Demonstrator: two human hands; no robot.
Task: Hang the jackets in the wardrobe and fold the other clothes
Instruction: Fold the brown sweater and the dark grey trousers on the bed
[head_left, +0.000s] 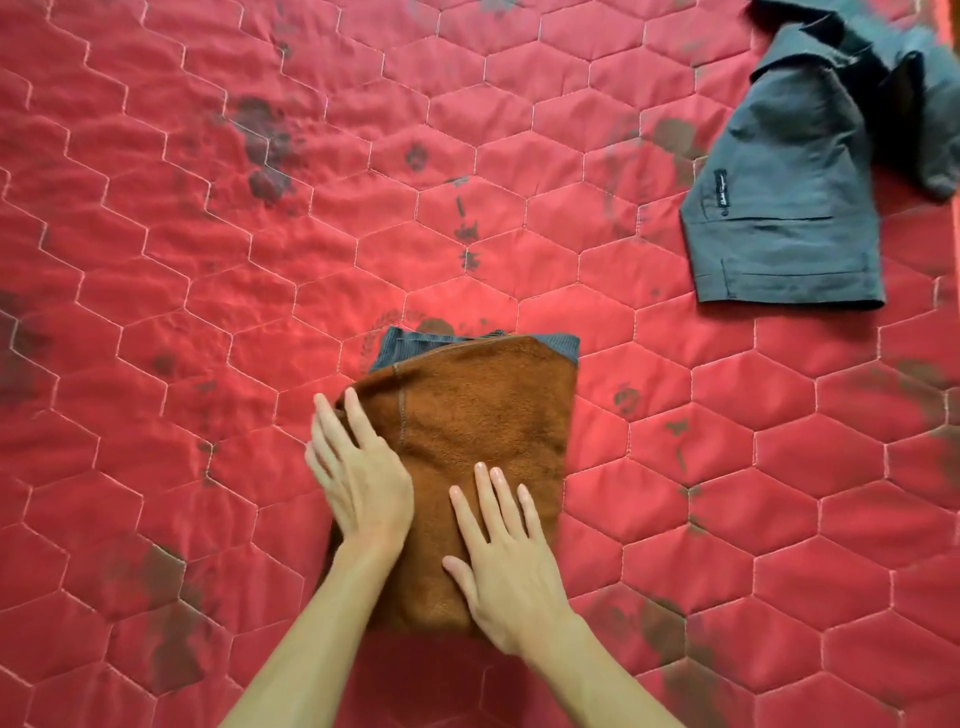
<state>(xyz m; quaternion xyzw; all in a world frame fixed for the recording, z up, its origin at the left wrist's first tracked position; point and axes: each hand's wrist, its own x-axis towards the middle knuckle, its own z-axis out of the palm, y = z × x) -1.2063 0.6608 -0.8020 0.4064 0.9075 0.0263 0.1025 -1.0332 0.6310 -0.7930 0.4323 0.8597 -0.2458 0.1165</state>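
Note:
A brown fleece garment (483, 415) with grey-blue ribbed trim lies folded into a compact rectangle on the red quilted mattress (208, 260), low in the centre. My left hand (358, 473) rests flat on its left edge with fingers spread. My right hand (504, 561) presses flat on its lower part, fingers apart. Neither hand grips the cloth. A dark grey shirt (795, 197) lies crumpled and unfolded at the upper right, far from both hands.
The mattress has a hexagon stitch pattern with dark stains scattered across it. An orange strip (948, 21) shows at the top right corner beyond the grey shirt.

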